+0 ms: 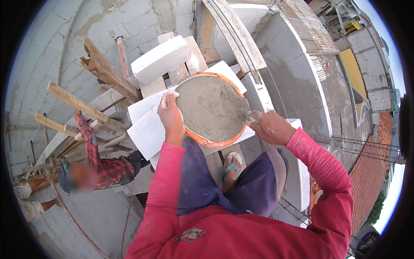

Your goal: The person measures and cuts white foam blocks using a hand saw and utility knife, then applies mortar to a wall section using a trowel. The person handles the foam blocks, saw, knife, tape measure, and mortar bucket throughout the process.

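Note:
An orange bucket full of wet grey mortar stands in front of me, on or just above white blocks. My left hand grips its left rim, with the thumb over the edge and the fingers along the outer wall. At the right rim my right hand is closed, knuckles up and smeared with mortar. It seems to pinch the rim, though its fingertips are partly hidden. White lightweight blocks lie under and beside the bucket, and another block rests beyond it.
Below left, a person in a red checked shirt reaches up among timber props. A second person's legs show at the far left. A plastered block wall rises on the right, with thin steel bars jutting out. My sandalled foot stands on a plank.

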`<action>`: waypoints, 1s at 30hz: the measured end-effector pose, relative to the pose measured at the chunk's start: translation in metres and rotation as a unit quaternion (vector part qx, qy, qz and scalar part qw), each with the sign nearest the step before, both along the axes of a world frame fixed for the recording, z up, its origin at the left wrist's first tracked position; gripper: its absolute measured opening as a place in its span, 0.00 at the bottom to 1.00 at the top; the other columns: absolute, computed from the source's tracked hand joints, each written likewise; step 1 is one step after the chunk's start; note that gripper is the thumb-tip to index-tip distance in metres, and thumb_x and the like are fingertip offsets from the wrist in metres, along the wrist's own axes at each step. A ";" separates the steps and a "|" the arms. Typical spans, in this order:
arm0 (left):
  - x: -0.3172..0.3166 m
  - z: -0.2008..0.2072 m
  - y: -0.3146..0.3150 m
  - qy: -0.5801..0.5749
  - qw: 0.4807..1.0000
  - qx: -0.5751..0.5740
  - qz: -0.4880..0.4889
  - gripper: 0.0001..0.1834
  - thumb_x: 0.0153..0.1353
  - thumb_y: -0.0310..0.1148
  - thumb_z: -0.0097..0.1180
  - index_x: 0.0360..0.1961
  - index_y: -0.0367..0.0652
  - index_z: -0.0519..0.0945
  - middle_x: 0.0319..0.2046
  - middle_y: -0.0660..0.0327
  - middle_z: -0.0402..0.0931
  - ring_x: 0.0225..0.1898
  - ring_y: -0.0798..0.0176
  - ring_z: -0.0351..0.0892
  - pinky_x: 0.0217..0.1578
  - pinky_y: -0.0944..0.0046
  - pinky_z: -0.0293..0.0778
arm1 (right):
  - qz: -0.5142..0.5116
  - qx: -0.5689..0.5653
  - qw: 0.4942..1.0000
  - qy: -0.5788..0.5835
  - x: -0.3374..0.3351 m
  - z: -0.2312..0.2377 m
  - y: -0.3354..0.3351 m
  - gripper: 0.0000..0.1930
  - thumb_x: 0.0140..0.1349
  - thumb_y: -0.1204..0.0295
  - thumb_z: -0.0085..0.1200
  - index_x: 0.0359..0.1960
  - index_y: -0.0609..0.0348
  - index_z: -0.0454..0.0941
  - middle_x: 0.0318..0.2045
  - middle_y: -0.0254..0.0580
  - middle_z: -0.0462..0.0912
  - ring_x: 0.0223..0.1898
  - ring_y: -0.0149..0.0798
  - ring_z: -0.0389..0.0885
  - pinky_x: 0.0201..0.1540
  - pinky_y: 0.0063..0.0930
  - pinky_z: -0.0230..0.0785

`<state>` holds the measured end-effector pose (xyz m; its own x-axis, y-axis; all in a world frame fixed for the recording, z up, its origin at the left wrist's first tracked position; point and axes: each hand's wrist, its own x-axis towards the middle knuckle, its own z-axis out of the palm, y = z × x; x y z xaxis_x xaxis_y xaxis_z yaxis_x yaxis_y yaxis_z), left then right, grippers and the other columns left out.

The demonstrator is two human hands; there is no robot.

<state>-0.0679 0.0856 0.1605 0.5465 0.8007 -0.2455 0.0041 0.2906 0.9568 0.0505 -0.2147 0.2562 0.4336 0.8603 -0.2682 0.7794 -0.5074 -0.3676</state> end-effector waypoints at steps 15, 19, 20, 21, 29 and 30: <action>-0.025 -0.019 0.046 -0.041 0.994 -0.092 -0.048 0.17 0.78 0.45 0.55 0.37 0.43 0.81 0.38 0.66 0.76 0.45 0.70 0.74 0.51 0.66 0.71 | -0.276 0.042 0.847 0.453 0.001 0.066 0.020 0.27 0.80 0.47 0.47 0.56 0.62 0.78 0.24 0.30 0.72 0.20 0.23 0.71 0.20 0.21 0.67; -0.029 -0.018 0.048 -0.056 0.991 -0.101 -0.074 0.16 0.79 0.45 0.54 0.37 0.44 0.78 0.40 0.66 0.74 0.46 0.69 0.73 0.52 0.65 0.71 | -0.355 0.118 0.778 0.504 0.019 0.048 0.005 0.24 0.81 0.48 0.47 0.55 0.59 0.77 0.28 0.30 0.75 0.20 0.22 0.71 0.19 0.19 0.66; -0.029 -0.021 0.047 -0.053 0.991 -0.104 -0.067 0.17 0.79 0.46 0.54 0.37 0.45 0.78 0.40 0.66 0.74 0.46 0.69 0.73 0.52 0.65 0.71 | -0.376 0.133 0.767 0.502 0.028 0.044 0.004 0.24 0.81 0.49 0.47 0.55 0.59 0.76 0.28 0.30 0.75 0.19 0.23 0.70 0.19 0.19 0.66; -0.031 -0.024 0.046 -0.049 0.991 -0.106 -0.060 0.17 0.79 0.46 0.54 0.37 0.45 0.77 0.40 0.66 0.74 0.46 0.69 0.73 0.52 0.65 0.71 | -0.392 0.162 0.744 0.517 0.037 0.027 0.000 0.22 0.81 0.51 0.48 0.55 0.59 0.77 0.28 0.31 0.76 0.20 0.23 0.71 0.19 0.19 0.67; -0.026 -0.017 0.040 -0.014 0.995 -0.078 -0.055 0.17 0.80 0.47 0.52 0.36 0.47 0.74 0.39 0.68 0.72 0.46 0.70 0.71 0.53 0.66 0.69 | -0.510 0.207 0.820 0.157 0.157 -0.206 0.029 0.23 0.73 0.56 0.54 0.60 0.60 0.77 0.38 0.45 0.84 0.33 0.41 0.86 0.34 0.39 0.80; -0.025 -0.021 0.040 -0.001 0.996 -0.068 -0.053 0.17 0.80 0.47 0.52 0.36 0.48 0.73 0.39 0.68 0.71 0.45 0.70 0.70 0.53 0.67 0.68 | -0.494 0.184 0.850 0.003 0.174 -0.242 0.025 0.24 0.71 0.56 0.56 0.61 0.58 0.76 0.41 0.47 0.86 0.37 0.47 0.88 0.38 0.45 0.81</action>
